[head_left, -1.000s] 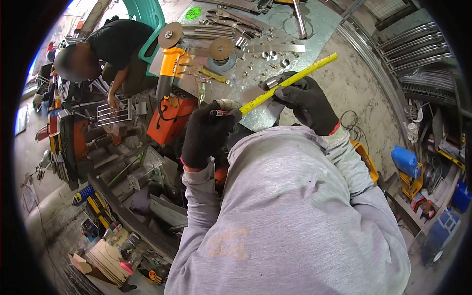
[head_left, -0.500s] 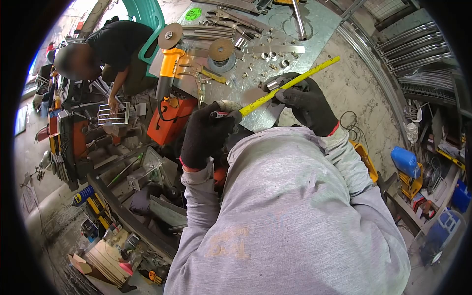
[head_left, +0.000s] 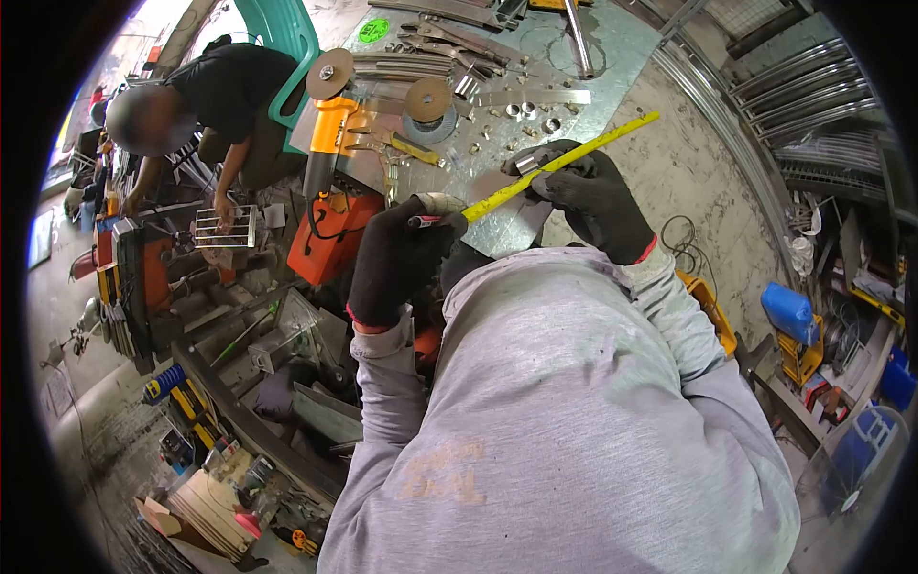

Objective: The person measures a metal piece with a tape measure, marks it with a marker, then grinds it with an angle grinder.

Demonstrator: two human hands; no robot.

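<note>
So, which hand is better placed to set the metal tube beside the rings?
Right, probably: the right hand holds the metal tube and is nearer the rings; the left hand grips the yellow strip.

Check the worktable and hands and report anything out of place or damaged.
Small metal rings lie loose and scattered across the metal tabletop, not gathered together, which looks untidy. Nothing looks plainly damaged: the yellow strip between the left hand and right hand looks straight.

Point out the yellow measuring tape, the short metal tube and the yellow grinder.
Yellow measuring tape (head_left: 576,157): head view, middle of its blade.
Short metal tube (head_left: 526,165): head view, its shiny side.
Yellow grinder (head_left: 332,124): head view, its yellow body.
</note>
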